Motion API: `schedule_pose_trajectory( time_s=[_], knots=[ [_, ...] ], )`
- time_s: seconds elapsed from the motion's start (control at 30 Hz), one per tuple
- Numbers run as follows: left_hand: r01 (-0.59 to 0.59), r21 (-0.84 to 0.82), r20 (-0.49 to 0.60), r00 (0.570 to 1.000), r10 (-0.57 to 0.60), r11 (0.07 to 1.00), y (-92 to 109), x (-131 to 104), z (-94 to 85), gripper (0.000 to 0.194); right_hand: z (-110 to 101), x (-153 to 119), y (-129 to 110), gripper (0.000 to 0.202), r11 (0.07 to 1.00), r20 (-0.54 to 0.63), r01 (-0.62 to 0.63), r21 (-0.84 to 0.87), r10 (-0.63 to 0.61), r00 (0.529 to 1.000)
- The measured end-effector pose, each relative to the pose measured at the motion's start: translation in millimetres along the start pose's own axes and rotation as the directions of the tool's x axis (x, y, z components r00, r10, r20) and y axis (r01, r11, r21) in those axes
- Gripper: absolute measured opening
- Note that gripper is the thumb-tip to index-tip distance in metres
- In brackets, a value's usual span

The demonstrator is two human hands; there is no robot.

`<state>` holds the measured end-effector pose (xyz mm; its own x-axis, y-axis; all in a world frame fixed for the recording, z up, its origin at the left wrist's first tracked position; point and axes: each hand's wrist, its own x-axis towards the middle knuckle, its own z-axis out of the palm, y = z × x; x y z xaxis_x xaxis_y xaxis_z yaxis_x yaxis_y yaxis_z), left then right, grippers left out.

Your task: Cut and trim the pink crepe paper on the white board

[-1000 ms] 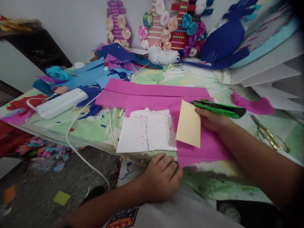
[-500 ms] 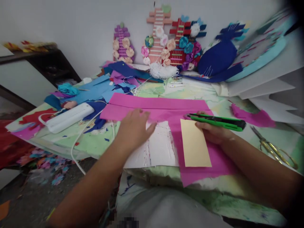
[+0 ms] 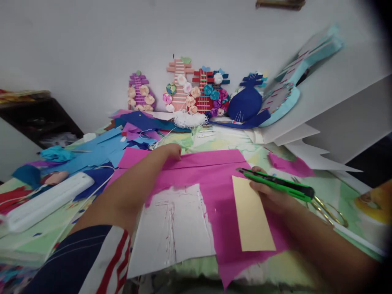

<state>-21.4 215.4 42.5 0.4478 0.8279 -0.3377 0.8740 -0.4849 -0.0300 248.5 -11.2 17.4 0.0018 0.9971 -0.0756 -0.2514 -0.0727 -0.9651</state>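
My right hand [image 3: 265,190] is closed around a green utility knife [image 3: 278,183] and also pinches a beige card [image 3: 252,216], which hangs below the fingers. Beneath the card lies a sheet of bright pink felt or paper [image 3: 226,241], with a long pink strip [image 3: 211,158] along its far side. My left hand [image 3: 174,152] reaches over to the strip's far edge, its fingers curled downward; whatever is at the fingertips is too small to make out. A scored white board [image 3: 183,224] lies between my arms, in front of the pink material.
On the left are a white power strip [image 3: 50,200] with a cord and blue scraps [image 3: 98,149]. Gold-handled scissors [image 3: 329,210] lie partly behind the knife. Flower-trimmed instrument-shaped crafts [image 3: 179,85] line the wall. White boards [image 3: 330,110] lean at the right.
My left hand has moved forward from the near edge of the pink material to the strip's far edge, its fingers now curled. My right hand keeps the knife and card. The view has shifted.
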Motion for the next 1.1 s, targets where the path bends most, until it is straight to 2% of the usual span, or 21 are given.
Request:
schedule_pose_trajectory(
  time_s=[0.1,0.2,0.3,0.4,0.5,0.53,0.6,0.67,0.7,0.73,0.77,0.8,0.83,0.9,0.93,0.97,1.03,1.1],
  knots=[
    [-0.013,0.008,0.024,1.000,0.012,1.000,-1,8,-8.6,0.027,3,11,9,0.041,0.982,0.050,-0.103,0.158,0.096,0.994],
    [-0.004,0.015,-0.023,1.000,0.005,1.000,-4,11,-21.5,0.027,5,17,14,0.042,0.978,0.071,-0.137,0.156,0.127,0.989],
    [0.034,0.026,-0.109,0.994,-0.031,0.999,-11,14,-29.6,0.028,4,21,16,0.041,0.985,0.062,-0.106,0.135,0.098,0.993],
    [0.043,0.028,-0.167,0.985,-0.038,0.999,-14,15,-23.6,0.025,2,28,18,0.042,0.987,0.072,-0.089,0.131,0.080,0.994],
    [-0.004,0.020,-0.269,0.963,0.009,1.000,-9,2,-9.4,0.031,3,33,17,0.039,0.992,0.121,-0.083,0.096,0.071,0.990],
    [-0.022,0.019,-0.331,0.943,0.027,1.000,-4,-7,-4.8,0.036,4,33,15,0.038,0.994,0.139,-0.075,0.076,0.064,0.988],
    [-0.045,0.019,-0.499,0.865,0.049,0.999,12,-30,2.6,0.043,6,32,9,0.039,0.999,0.161,-0.041,0.029,0.036,0.986],
    [-0.068,0.080,-0.569,0.816,0.101,0.995,35,-62,9.0,0.038,8,30,4,0.040,0.999,0.170,-0.014,-0.033,0.020,0.985],
    [-0.061,0.131,-0.543,0.831,0.123,0.990,50,-82,12.8,0.031,8,28,2,0.040,0.998,0.178,-0.009,-0.063,0.020,0.984],
    [-0.052,0.168,-0.481,0.867,0.128,0.984,65,-104,17.6,0.024,8,27,2,0.040,0.996,0.190,-0.009,-0.085,0.026,0.981],
    [-0.077,0.196,-0.418,0.895,0.154,0.978,81,-127,23.7,0.018,8,27,3,0.040,0.995,0.205,-0.022,-0.099,0.042,0.978],
    [-0.137,0.215,-0.388,0.897,0.213,0.967,97,-151,31.4,0.014,7,26,5,0.040,0.993,0.222,-0.045,-0.106,0.068,0.973],
    [-0.237,0.213,-0.394,0.867,0.305,0.948,112,-173,40.7,0.014,6,25,7,0.040,0.993,0.232,-0.069,-0.100,0.091,0.969],
    [-0.479,0.158,-0.433,0.752,0.497,0.863,135,-208,62.4,0.019,4,24,14,0.040,0.992,0.215,-0.107,-0.062,0.118,0.970],
    [-0.549,0.140,-0.436,0.713,0.550,0.824,142,-220,73.7,0.018,4,24,16,0.041,0.993,0.190,-0.111,-0.036,0.115,0.975],
    [-0.519,0.118,-0.472,0.721,0.508,0.846,147,-227,84.5,0.019,4,24,18,0.041,0.994,0.162,-0.107,-0.009,0.106,0.981],
    [-0.466,0.100,-0.464,0.760,0.456,0.879,150,-231,103.3,0.018,5,24,19,0.041,0.995,0.121,-0.096,0.037,0.091,0.988],
    [-0.447,0.106,-0.449,0.776,0.444,0.888,148,-228,117.4,0.017,7,24,17,0.042,0.995,0.112,-0.087,0.058,0.080,0.990]
  ],
)
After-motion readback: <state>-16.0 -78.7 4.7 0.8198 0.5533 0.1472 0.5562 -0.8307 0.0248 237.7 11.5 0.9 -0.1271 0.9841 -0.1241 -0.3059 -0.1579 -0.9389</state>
